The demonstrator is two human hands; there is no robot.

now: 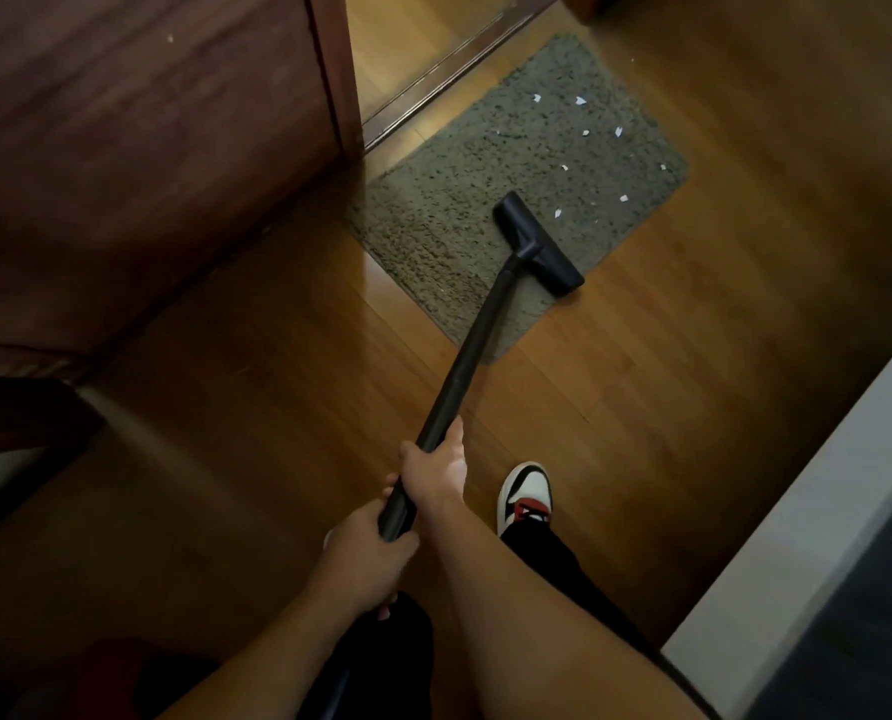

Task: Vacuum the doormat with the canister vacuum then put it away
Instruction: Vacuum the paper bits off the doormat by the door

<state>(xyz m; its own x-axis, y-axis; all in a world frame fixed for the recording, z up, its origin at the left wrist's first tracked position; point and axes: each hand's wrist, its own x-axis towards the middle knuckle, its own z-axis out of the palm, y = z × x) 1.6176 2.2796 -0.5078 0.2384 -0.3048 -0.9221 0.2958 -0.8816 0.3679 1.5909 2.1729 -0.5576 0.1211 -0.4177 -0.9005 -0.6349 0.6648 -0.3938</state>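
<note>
The gray doormat (459,210) lies on the wooden floor (256,366) beside a dark door (147,148). The black vacuum head (537,244) rests on the mat's near edge, with white paper scraps (624,199) scattered beyond it. Both hands curl around the wand (480,324), the right hand (436,470) higher and the left hand (368,556) at its end. A sneaker (524,493) stands nearby.

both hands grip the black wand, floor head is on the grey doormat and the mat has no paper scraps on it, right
One slip: the head view shows white paper scraps scattered on the doormat beyond the floor head. The rest holds: left hand and right hand both grip the black wand.
</note>
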